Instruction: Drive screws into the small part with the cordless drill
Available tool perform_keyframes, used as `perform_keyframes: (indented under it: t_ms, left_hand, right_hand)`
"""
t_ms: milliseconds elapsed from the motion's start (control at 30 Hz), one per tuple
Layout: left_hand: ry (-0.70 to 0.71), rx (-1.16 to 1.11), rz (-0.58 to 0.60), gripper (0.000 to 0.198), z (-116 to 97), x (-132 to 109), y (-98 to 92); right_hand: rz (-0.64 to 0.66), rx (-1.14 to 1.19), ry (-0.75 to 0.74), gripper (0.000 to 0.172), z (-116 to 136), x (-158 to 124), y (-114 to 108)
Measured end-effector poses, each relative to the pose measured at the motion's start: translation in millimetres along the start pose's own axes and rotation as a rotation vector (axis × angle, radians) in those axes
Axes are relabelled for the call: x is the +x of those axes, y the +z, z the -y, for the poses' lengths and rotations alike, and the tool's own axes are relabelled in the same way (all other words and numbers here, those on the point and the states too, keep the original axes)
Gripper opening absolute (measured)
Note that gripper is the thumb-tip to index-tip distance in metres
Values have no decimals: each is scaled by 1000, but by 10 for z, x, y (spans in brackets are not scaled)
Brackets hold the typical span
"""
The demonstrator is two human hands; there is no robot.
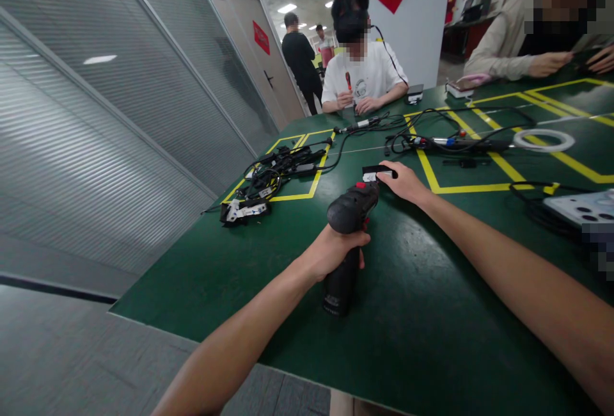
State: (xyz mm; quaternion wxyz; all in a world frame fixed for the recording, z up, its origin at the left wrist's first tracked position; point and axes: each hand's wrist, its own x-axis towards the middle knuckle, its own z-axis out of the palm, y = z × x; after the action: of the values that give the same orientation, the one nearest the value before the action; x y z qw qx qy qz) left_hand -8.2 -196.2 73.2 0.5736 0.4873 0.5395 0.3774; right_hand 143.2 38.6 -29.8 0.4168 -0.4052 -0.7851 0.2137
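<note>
My left hand (338, 251) is closed around the grip of a black cordless drill (352, 207) with a red switch on top, its nose pointing away from me. Just beyond that nose, my right hand (401, 180) pinches the right end of a small black-and-white block (370, 174). Whether the tip of the drill touches the block is hidden behind the drill's body. Both things are over the green table (412, 313).
Tangled black cables (283, 169) lie at the left in a yellow tape outline. More cables, a dark rod (480, 145) and a white ring (543, 141) lie to the right. A phone-like device (582, 205) sits at the right edge. A seated person (364, 73) across holds a screwdriver (348, 81).
</note>
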Motion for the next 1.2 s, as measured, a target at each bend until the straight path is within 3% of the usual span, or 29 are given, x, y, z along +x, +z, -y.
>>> perform_keyframes:
  t_ms: [1033,1200]
  left_hand:
    - [-72,-31,-33,23,-68,-28,41]
    - [-7,-23,-5,23,-38,-8,29]
  right_hand:
    - [-3,8,-10,40,15,-6,-11]
    - [-2,1,3,41,18,-12,-23]
